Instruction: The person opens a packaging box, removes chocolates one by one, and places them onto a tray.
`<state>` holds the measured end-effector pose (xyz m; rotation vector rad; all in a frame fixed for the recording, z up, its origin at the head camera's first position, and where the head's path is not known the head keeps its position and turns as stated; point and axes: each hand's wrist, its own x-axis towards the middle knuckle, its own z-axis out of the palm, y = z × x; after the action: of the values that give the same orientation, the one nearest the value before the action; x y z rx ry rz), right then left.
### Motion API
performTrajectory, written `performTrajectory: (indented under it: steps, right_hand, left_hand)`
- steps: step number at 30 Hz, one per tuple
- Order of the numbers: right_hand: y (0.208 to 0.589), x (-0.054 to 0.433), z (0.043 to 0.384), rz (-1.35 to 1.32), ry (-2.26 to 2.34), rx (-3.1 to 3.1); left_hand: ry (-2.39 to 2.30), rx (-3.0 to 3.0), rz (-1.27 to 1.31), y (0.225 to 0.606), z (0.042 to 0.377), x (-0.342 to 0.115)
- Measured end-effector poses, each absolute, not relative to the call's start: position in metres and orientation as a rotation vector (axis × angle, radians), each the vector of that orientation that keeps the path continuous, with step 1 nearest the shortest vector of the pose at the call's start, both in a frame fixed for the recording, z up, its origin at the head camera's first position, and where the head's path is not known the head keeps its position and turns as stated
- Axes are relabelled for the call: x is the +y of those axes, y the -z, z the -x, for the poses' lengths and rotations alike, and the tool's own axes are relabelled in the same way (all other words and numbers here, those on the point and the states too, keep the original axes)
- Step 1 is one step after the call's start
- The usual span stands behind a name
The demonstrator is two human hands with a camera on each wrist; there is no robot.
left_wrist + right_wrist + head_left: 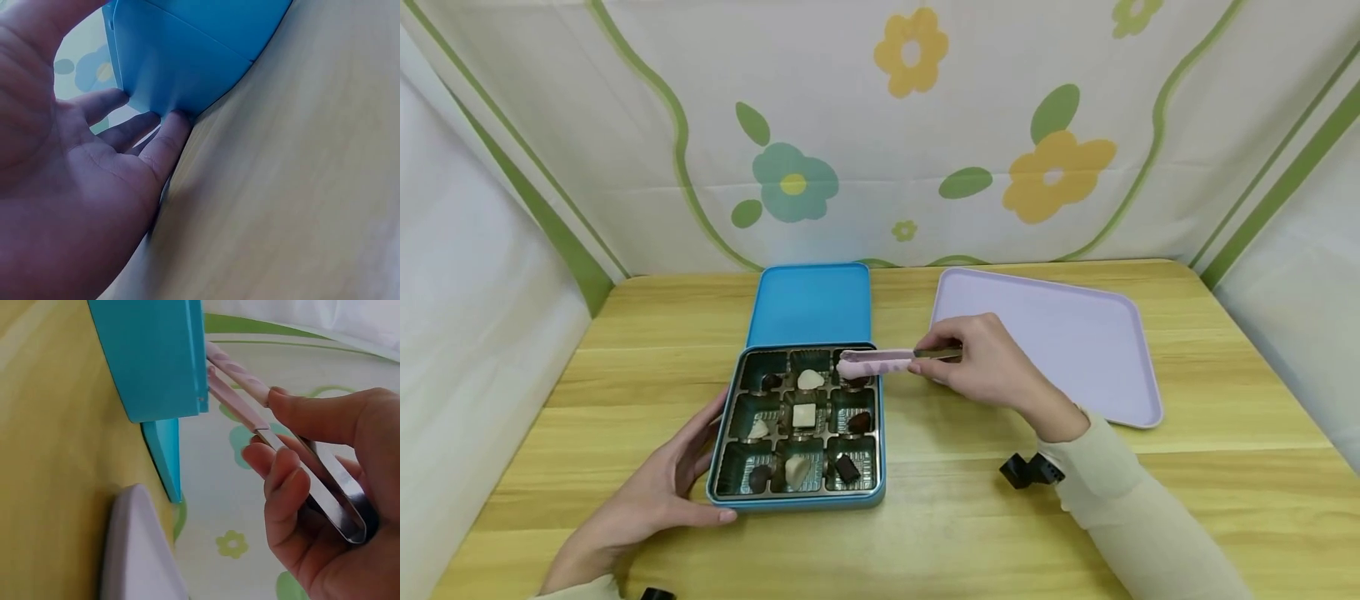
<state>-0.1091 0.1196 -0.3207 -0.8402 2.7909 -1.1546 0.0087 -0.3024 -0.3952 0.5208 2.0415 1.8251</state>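
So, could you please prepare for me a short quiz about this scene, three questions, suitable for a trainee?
1. Which hand holds the tongs?
2. True or false: in the head view, the lid lies behind the tin.
3. What colour is the tray? A) green B) lilac C) yellow

Key:
1. The right hand.
2. True.
3. B.
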Motion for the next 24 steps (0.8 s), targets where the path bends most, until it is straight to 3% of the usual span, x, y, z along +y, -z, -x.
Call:
performTrajectory:
  steps: [24]
  right_hand:
    - [0.354, 0.122, 0.101, 0.591, 1.417, 2.619]
  left_hand:
    - [-1.791, 2.137, -0.470, 0.395, -0.010, -0.302]
